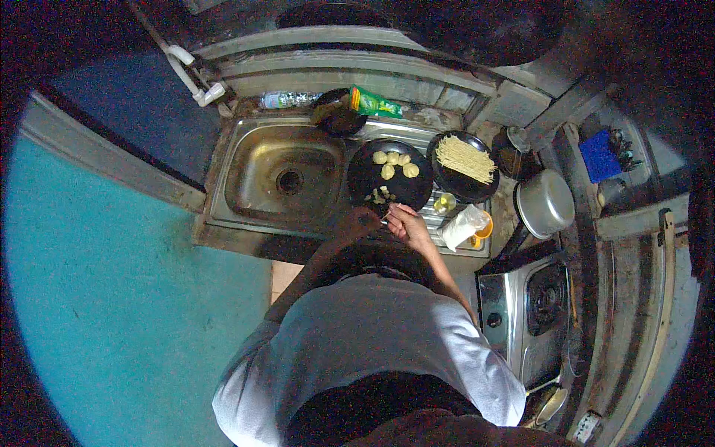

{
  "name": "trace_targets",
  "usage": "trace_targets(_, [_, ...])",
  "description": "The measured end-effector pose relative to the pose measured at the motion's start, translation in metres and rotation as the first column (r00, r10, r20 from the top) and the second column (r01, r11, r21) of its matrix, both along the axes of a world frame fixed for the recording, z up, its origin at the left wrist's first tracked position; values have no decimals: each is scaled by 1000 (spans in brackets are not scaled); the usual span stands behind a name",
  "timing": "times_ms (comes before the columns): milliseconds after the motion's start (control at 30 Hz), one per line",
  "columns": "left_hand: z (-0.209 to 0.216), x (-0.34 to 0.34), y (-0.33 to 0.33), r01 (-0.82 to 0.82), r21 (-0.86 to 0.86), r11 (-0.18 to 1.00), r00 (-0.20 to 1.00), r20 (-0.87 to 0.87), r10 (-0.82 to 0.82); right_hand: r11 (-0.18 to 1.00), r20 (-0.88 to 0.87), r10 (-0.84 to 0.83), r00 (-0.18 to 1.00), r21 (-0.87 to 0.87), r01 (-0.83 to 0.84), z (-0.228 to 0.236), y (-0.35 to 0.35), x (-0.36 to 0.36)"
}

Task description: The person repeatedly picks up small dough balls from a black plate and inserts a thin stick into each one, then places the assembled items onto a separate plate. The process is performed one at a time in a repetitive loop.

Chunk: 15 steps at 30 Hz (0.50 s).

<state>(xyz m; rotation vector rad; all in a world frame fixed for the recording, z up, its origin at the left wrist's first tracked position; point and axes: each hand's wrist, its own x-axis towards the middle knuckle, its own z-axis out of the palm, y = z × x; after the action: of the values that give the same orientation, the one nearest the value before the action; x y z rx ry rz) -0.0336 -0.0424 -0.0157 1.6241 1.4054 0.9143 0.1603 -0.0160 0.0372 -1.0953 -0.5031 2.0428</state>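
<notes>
Both my hands meet over the near rim of a dark round plate on the sink's drainboard. My left hand is in shadow with its fingers drawn in. My right hand is closed beside it, fingertips pinched. Something small and pale shows between them, too small to name. Several pale, round, dough-like balls lie on the far half of the plate. Close to my fingers is a scatter of small pale pieces. Pale noodle-like strips cover a second dark plate to the right.
A steel sink basin lies left. Behind stand a dark bowl, a green packet and a clear bottle. At right are a glass of yellow liquid, a bag of white powder, an orange cup, a metal pot and a stove.
</notes>
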Motion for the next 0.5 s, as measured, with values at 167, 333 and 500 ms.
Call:
trace_targets(167, [27,-3,-2,-49,-137,989,996,69,58,999,-107,31,994,-11,-32,20,-1,-1])
trace_targets(333, [106,8,-7,-13,-35,999,998,55,15,980,-124,175,977,114,-161,4,3,5])
trace_targets(500, [59,15,0,-96,-6,995,991,-99,95,959,88,125,988,243,-143,-7,2,-4])
